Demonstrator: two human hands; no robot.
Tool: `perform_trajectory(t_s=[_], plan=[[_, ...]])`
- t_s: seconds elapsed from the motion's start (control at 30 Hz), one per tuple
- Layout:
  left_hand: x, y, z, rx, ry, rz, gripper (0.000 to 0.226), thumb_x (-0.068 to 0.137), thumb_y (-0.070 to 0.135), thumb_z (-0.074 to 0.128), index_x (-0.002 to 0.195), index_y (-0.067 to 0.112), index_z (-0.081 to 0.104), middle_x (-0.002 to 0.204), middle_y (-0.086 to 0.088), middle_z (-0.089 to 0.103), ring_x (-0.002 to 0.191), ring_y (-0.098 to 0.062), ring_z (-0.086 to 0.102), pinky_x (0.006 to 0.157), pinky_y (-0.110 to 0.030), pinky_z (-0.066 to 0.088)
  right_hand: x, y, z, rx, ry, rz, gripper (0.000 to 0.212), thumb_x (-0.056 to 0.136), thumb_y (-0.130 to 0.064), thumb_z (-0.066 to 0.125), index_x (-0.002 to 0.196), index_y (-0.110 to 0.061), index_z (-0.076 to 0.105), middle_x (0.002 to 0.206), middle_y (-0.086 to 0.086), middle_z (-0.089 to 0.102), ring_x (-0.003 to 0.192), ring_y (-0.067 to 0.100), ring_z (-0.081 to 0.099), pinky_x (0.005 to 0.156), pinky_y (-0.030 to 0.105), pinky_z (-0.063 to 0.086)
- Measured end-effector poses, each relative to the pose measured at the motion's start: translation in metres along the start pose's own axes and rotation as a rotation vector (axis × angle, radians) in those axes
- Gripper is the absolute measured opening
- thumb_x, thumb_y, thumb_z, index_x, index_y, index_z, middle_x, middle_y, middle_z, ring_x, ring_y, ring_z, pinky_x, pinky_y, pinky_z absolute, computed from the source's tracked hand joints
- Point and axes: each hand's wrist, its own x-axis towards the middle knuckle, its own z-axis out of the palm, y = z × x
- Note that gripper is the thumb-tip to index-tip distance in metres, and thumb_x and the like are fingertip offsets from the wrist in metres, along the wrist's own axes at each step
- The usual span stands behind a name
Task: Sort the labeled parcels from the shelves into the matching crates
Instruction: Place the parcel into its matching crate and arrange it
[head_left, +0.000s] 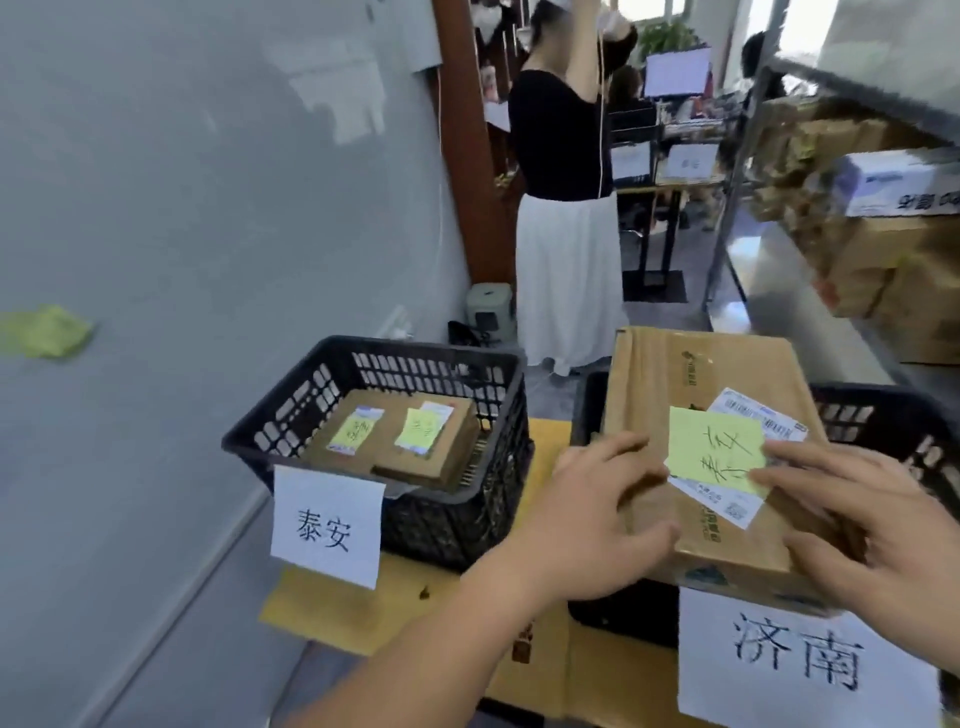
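Both hands, left hand and right hand, fingers spread flat, steady cardboard parcel atop right crate; sticky note stays readable for matching.

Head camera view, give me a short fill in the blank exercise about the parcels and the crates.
1. The left crate holds ____ parcels.
2. Both hands, left hand and right hand, rest on one big cardboard parcel lying across the ____ crate.
3. The note stuck on that parcel is ____ in colour.
4. A white ____ sign hangs on each crate's front.

Missing words: two; right; yellow; paper
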Motion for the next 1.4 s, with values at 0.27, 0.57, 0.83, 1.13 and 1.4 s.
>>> perform_trajectory(t_s=[0.27,0.57,0.83,1.13,1.4], plan=[[-0.027,-0.077,-0.071,-0.012,0.139,-0.132,0.051,0.087,0.038,0.063,0.137,0.033,0.054,0.153,0.023,0.031,0.143,-0.010,0.026,0.115,-0.032,0.028,0.082,-0.067,0.070,-0.007,-0.061,-0.139,0.047,0.077,-0.044,0.057,0.122,-0.039,0.070,0.139,-0.030,0.050,0.135,0.017,0.040,0.107,0.043,0.037],[-0.034,-0.211,-0.174,0.046,0.157,-0.189,0.051,0.087,0.035,0.055,0.136,0.046,0.049,0.147,0.027,0.029,0.137,-0.012,0.029,0.115,-0.041,0.035,0.184,-0.163,0.183,-0.010,-0.144,-0.122,0.055,0.080,-0.045,0.056,0.133,-0.033,0.066,0.144,-0.027,0.045,0.141,0.010,0.029,0.116,0.039,0.031],[-0.036,-0.341,-0.260,0.099,0.097,-0.222,0.050,0.092,0.030,0.052,0.140,0.040,0.048,0.154,0.026,0.027,0.138,-0.012,0.022,0.110,-0.027,0.020,0.268,-0.244,0.295,0.003,-0.206,-0.087,0.055,0.082,-0.042,0.059,0.135,-0.028,0.065,0.143,-0.023,0.045,0.140,0.014,0.027,0.119,0.037,0.028],[-0.019,-0.466,-0.296,0.096,-0.064,-0.318,0.052,0.081,0.033,0.056,0.133,0.037,0.055,0.145,0.027,0.033,0.132,-0.014,0.037,0.111,-0.031,0.036,0.333,-0.277,0.396,-0.048,-0.453,0.051,0.053,0.093,-0.043,0.066,0.144,-0.033,0.055,0.151,-0.024,0.036,0.139,0.013,0.022,0.122,0.040,0.026],[0.010,-0.529,-0.281,0.169,-0.257,-0.380,0.053,0.078,0.029,0.068,0.127,0.031,0.048,0.139,0.020,0.026,0.117,-0.021,0.047,0.095,-0.032,0.048,0.363,-0.263,0.460,-0.118,-0.605,0.090,0.059,0.088,-0.035,0.068,0.145,-0.031,0.053,0.154,-0.016,0.034,0.132,0.022,0.026,0.116,0.032,0.029]])
